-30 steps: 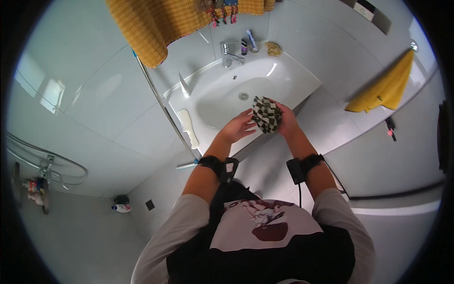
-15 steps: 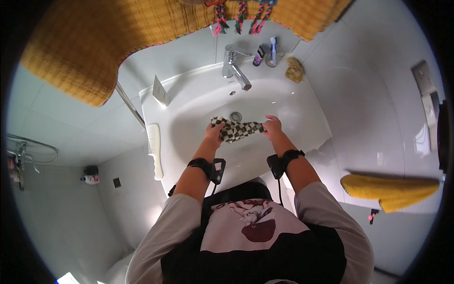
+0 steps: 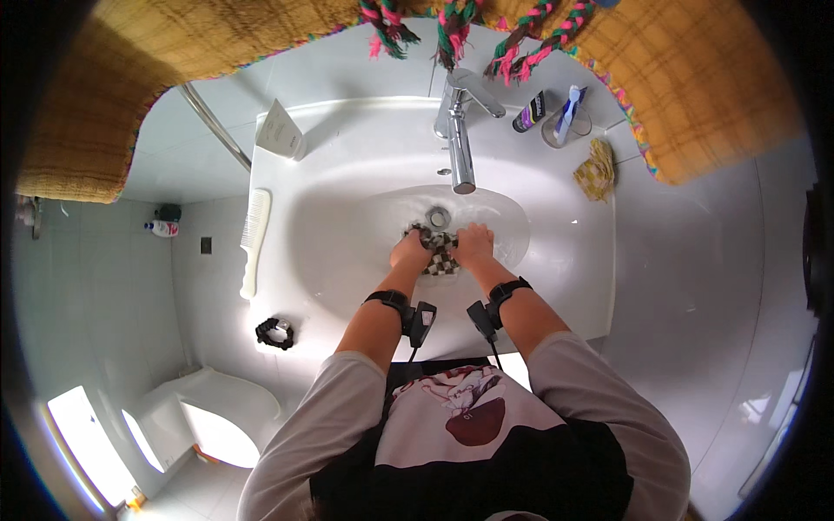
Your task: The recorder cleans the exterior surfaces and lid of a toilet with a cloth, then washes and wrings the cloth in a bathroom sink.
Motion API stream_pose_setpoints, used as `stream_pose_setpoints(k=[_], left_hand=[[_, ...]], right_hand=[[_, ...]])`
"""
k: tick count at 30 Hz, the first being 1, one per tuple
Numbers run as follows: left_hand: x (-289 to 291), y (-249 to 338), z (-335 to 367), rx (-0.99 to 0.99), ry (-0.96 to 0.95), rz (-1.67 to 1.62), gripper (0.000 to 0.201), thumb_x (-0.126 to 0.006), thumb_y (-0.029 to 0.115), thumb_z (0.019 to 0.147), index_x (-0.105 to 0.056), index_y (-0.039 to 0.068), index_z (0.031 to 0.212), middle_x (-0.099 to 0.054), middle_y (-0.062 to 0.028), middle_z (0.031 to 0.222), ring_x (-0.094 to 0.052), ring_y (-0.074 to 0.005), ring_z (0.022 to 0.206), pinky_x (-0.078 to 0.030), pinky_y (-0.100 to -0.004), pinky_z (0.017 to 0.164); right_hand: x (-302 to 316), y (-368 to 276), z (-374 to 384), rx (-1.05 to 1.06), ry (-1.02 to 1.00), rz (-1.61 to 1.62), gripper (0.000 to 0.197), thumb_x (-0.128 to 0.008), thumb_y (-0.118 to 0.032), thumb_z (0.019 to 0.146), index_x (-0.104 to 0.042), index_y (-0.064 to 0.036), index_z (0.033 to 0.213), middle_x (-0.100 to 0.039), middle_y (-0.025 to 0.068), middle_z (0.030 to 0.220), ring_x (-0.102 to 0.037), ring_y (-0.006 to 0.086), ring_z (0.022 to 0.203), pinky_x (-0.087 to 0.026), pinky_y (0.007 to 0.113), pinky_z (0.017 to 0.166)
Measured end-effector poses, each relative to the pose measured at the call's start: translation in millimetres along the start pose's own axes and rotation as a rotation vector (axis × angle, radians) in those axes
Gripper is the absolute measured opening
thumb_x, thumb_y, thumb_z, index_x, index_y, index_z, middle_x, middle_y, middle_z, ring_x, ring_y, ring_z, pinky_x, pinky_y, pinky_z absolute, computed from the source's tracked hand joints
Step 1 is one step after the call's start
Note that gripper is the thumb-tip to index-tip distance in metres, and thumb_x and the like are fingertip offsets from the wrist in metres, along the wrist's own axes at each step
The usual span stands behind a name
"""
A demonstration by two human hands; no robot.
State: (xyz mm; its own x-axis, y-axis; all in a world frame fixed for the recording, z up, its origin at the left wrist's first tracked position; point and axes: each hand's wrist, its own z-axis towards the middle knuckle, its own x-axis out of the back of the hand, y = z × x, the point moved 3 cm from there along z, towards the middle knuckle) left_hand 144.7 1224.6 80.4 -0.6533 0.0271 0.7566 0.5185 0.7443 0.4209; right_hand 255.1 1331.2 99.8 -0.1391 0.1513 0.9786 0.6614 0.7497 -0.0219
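hands (image 3: 474, 246) low in basin (image 3: 334, 234) | both on checkered cloth (image 3: 441, 260) | forearms (image 3: 372, 328) angled inward

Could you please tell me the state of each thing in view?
Checkered cloth: bunched, in shallow water
Left hand: closed on the cloth
Right hand: touching it
Basin: holding shallow water
Faucet: flow cannot be made out
White tube: upright
Dark tube: upright
Comb: lying flat
Toothbrush: leaning in a clear cup
Yellow cloth: crumpled
Black band: looped
Mustard fabric: hanging
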Motion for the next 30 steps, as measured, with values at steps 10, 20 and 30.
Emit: stream_pose_setpoints(k=[10, 20, 30], left_hand=[[-37, -3, 10, 0.141, 0.322, -0.098, 0.035, -0.060, 0.032, 0.076, -0.059, 0.004, 0.097, -0.060, -0.0159, 0.099, -0.056, -0.0303, 0.095, -0.045, -0.0390, 0.082], [-18, -23, -1, 0.615, 0.033, -1.581, 0.039, -0.066, 0.001, 0.070, -0.047, 0.008, 0.103, -0.056, -0.0083, 0.090, -0.057, -0.0222, 0.078, -0.051, -0.0387, 0.068], [-10, -24, -8, 0.622, 0.024, -1.739, 0.024, -0.062, -0.001, 0.074, -0.051, 0.003, 0.095, -0.057, -0.0092, 0.077, -0.058, -0.0226, 0.063, -0.053, -0.0380, 0.061]], right_hand=[[10, 19, 29, 0.129, -0.203, -0.048, 0.024, -0.056, -0.030, 0.078, -0.065, -0.0108, 0.088, -0.065, 0.0096, 0.087, -0.062, 0.0291, 0.082, -0.045, 0.041, 0.077], [7, 70, 44, -0.102, -0.404, 0.207, 0.022, -0.063, -0.021, 0.074, -0.065, -0.0048, 0.088, -0.065, 0.0132, 0.090, -0.063, 0.0259, 0.082, -0.049, 0.037, 0.072], [-8, 112, 32, -0.781, -0.653, 1.760, 0.014, -0.049, 0.000, 0.069, -0.051, 0.0014, 0.083, -0.058, 0.0149, 0.088, -0.059, 0.0297, 0.079, -0.051, 0.046, 0.074]])
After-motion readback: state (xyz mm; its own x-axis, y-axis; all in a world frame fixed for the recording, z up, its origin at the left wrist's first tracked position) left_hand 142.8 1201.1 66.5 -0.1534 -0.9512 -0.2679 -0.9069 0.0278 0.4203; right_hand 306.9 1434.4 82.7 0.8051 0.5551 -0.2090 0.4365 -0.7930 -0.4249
